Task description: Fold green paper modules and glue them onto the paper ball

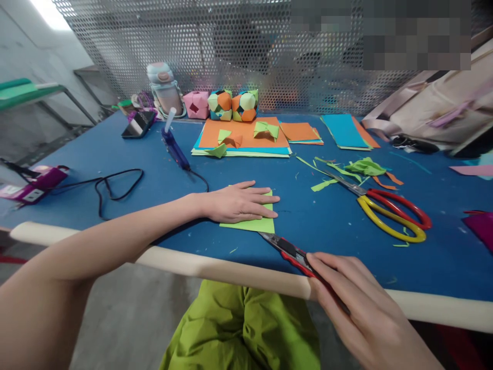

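My left hand [244, 201] lies flat on a lime-green sheet of paper [254, 225], its fingers stretched to the right across it. Much of the sheet is hidden under the palm. In my right hand [358, 298] I hold a red and black utility knife [295, 253], blade out and pointing up and left. The blade tip is at the paper's near edge, close to its right corner; whether it touches the paper I cannot tell.
Scissors [393, 213] with red and yellow handles lie at right beside green paper scraps [365, 166]. Behind are stacked coloured sheets [241, 128], folded paper balls [245, 105] and a bottle [165, 90]. A blue glue gun [175, 146] with a cord stands left. A padded edge [231, 271] runs along the front.
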Demonstrator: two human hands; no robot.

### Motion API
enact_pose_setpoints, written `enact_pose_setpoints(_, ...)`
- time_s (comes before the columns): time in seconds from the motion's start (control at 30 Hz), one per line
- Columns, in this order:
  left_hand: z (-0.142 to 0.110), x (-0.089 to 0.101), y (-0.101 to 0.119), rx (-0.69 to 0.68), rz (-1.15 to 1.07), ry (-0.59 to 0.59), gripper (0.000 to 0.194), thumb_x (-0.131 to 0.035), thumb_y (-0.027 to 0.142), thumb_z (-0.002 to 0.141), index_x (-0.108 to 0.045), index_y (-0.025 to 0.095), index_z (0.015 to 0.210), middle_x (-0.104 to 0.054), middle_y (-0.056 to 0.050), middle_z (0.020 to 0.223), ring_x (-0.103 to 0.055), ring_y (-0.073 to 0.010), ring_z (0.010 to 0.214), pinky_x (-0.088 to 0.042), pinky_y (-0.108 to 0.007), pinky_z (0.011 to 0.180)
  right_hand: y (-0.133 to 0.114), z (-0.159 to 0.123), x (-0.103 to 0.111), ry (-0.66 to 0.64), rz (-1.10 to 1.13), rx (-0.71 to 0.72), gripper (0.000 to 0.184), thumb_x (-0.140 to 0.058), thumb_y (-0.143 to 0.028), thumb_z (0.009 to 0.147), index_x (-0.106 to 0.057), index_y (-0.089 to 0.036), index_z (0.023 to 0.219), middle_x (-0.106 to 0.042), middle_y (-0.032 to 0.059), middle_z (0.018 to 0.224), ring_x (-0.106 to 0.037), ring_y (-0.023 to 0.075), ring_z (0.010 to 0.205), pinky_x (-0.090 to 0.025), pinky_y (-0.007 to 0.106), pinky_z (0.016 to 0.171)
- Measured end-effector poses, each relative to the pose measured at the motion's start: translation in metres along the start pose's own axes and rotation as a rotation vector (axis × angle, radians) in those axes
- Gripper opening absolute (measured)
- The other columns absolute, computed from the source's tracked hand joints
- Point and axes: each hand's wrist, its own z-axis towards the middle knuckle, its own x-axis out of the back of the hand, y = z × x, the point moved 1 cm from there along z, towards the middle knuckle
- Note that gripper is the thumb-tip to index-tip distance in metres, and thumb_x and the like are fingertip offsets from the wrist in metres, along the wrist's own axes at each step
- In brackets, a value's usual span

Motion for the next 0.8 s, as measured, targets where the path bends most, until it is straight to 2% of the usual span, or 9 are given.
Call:
enact_pose_setpoints(0.07, 0.000, 0.000, 0.000, 0.001, -0.006, -0.001, 0.043, -0.027, 0.033, 0.096, -0.042, 0.029, 0.135, -0.026, -0.001, 0.151, -0.014, -0.0190, 0.141, -0.007, -0.041, 0.114, 0.001, -0.001, 0.001, -0.024, -0.006, 0.013, 0.027, -0.040, -0.010, 0.091, -0.059, -0.013, 0.111, -0.064, 0.0116, 0.104, -0.058, 0.0234, 0.098, -0.050, 0.038, 0.080)
enact_pose_setpoints(0.23, 0.000, 0.001, -0.001, 0.017, -0.088, 0.020, 0.042, -0.029, 0.033, 0.096, -0.043, 0.028, 0.135, -0.028, -0.001, 0.150, -0.016, -0.0180, 0.141, -0.007, -0.041, 0.114, 0.005, -0.011, 0.001, -0.054, 0.005, -0.066, 0.030, -0.042, -0.011, 0.090, -0.054, -0.011, 0.118, -0.063, 0.0127, 0.107, -0.057, 0.0241, 0.101, -0.050, 0.039, 0.082)
enact_pose_setpoints(0.37, 0.000, 0.005, -0.004, 0.091, -0.260, 0.096, 0.045, -0.034, 0.033, 0.094, -0.038, 0.022, 0.138, -0.028, -0.006, 0.150, -0.022, -0.0174, 0.139, -0.016, -0.039, 0.114, 0.010, -0.023, 0.005, -0.080, -0.029, -0.052, 0.030, -0.042, -0.010, 0.089, -0.058, -0.017, 0.113, -0.063, 0.0103, 0.112, -0.055, 0.0266, 0.107, -0.046, 0.043, 0.087)
enact_pose_setpoints(0.5, -0.002, 0.013, -0.004, 0.145, -0.394, 0.187, 0.045, -0.037, 0.032, 0.093, -0.039, 0.019, 0.136, -0.030, -0.010, 0.149, -0.029, -0.0168, 0.137, -0.023, -0.035, 0.112, 0.012, -0.021, 0.006, -0.028, -0.029, -0.113, 0.028, -0.047, -0.012, 0.088, -0.056, -0.016, 0.114, -0.064, 0.0110, 0.108, -0.057, 0.0257, 0.103, -0.048, 0.041, 0.083)
enact_pose_setpoints(0.6, -0.005, 0.018, -0.003, 0.209, -0.425, 0.236, 0.047, -0.042, 0.034, 0.091, -0.039, 0.019, 0.135, -0.031, -0.010, 0.149, -0.031, -0.0184, 0.135, -0.025, -0.036, 0.112, 0.013, -0.011, 0.003, 0.013, -0.010, -0.159, 0.028, -0.047, -0.012, 0.088, -0.055, -0.015, 0.114, -0.065, 0.0113, 0.101, -0.059, 0.0250, 0.096, -0.050, 0.040, 0.079)
enact_pose_setpoints(0.7, -0.010, 0.023, -0.002, 0.264, -0.414, 0.257, 0.060, -0.054, 0.038, 0.084, -0.036, 0.020, 0.138, -0.029, -0.010, 0.150, -0.029, -0.0211, 0.136, -0.024, -0.038, 0.112, 0.016, -0.003, 0.001, 0.061, 0.018, -0.197, 0.027, -0.046, -0.011, 0.088, -0.055, -0.015, 0.113, -0.064, 0.0117, 0.099, -0.059, 0.0245, 0.092, -0.051, 0.039, 0.076)
enact_pose_setpoints(0.8, -0.014, 0.027, -0.002, 0.296, -0.383, 0.214, 0.075, -0.062, 0.038, 0.077, -0.028, 0.021, 0.141, -0.023, -0.010, 0.152, -0.023, -0.0231, 0.139, -0.020, -0.040, 0.114, 0.019, 0.001, 0.001, 0.119, 0.058, -0.212, 0.028, -0.047, -0.012, 0.088, -0.054, -0.015, 0.114, -0.062, 0.0123, 0.101, -0.059, 0.0230, 0.090, -0.051, 0.038, 0.075)
